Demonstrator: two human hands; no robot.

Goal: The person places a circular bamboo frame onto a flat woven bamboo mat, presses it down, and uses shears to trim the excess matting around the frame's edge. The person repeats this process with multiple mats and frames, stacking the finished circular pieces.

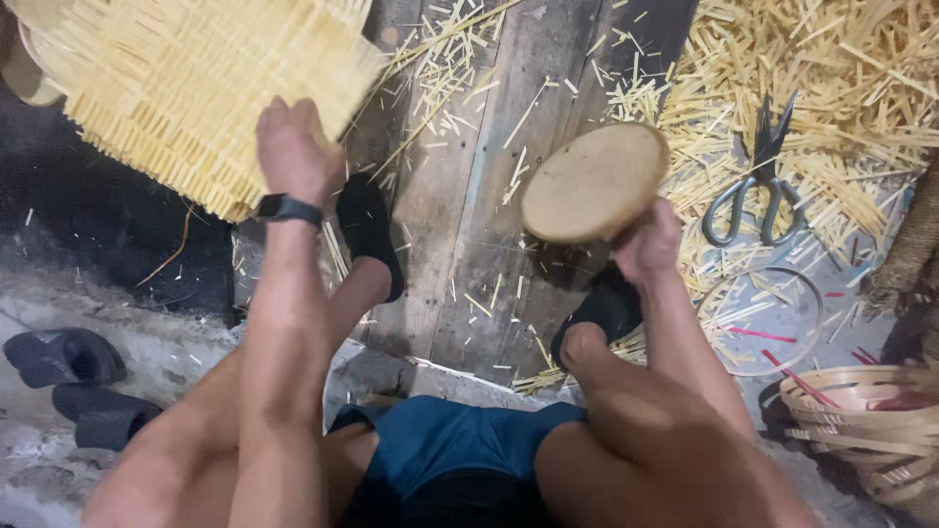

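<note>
My left hand grips the lower edge of a large pale woven bamboo mat, which is raised at the upper left with loose strip ends sticking out. A black band sits on that wrist. My right hand holds up a round, flat wooden block by its underside, above the dark wooden boards. I sit with knees apart, both feet in black slippers on the boards.
Scissors lie on a heap of cut bamboo slivers at the right. A thin ring hoop and a small woven basket sit at lower right. Two dark shoes rest on the concrete at left.
</note>
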